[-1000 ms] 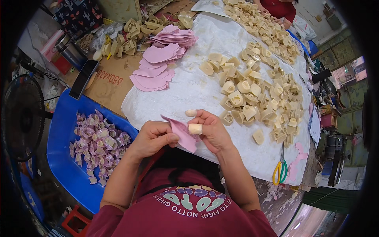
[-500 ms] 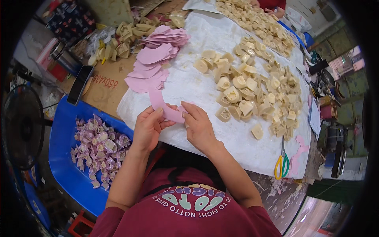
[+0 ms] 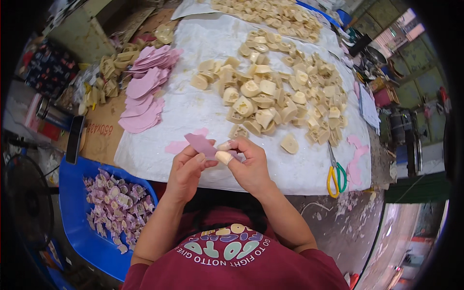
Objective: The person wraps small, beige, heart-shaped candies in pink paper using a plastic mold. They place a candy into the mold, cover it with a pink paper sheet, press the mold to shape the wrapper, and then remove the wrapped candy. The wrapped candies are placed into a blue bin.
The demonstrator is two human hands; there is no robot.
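Observation:
A curved, thin pink sheet piece (image 3: 200,145) is pinched by my left hand (image 3: 186,171), its free end pointing up and left. My right hand (image 3: 251,164) is closed on the right end of the same piece, beside the left fingertips. Pale cream covers show on its thumb and one fingertip. Just beyond my hands, a second pink piece (image 3: 175,147) lies on the white cloth (image 3: 188,104). A stack of pink cut pieces (image 3: 144,92) is at the left, and a heap of cream hollow moulded pieces (image 3: 266,94) at the centre right.
A blue tub (image 3: 77,208) with pink-and-cream pieces stands at the lower left. Scissors (image 3: 333,174) with yellow and green handles lie at the cloth's right edge, beside pink scraps (image 3: 356,162). A phone (image 3: 74,140) rests on the cardboard. More cream pieces (image 3: 270,17) lie at the back.
My view has shifted right. The pink piece has turned and bent between my fingers. My right thumb has come into sight, and loose pink now shows on the cloth behind my hands.

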